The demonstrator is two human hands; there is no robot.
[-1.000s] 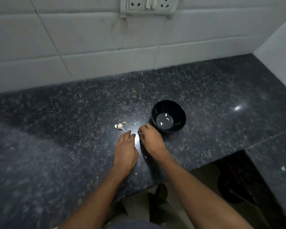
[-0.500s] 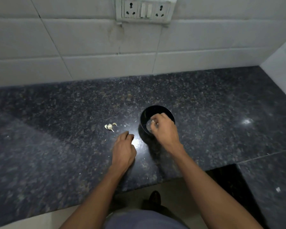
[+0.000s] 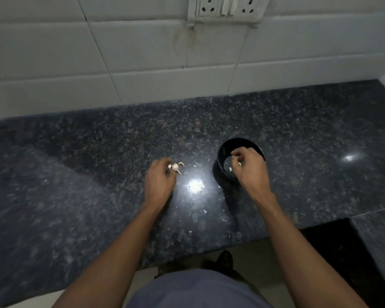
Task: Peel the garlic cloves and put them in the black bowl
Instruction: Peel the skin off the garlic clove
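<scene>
Black bowl holding peeled cloves, right hand above

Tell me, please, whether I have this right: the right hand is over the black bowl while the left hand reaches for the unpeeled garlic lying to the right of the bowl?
Not quite. The head view shows the unpeeled garlic lying to the left of the black bowl, not the right. The rest holds: the right hand is over the bowl and the left hand reaches for the garlic.

Left hand now at the garlic cloves, off bare counter.
</scene>
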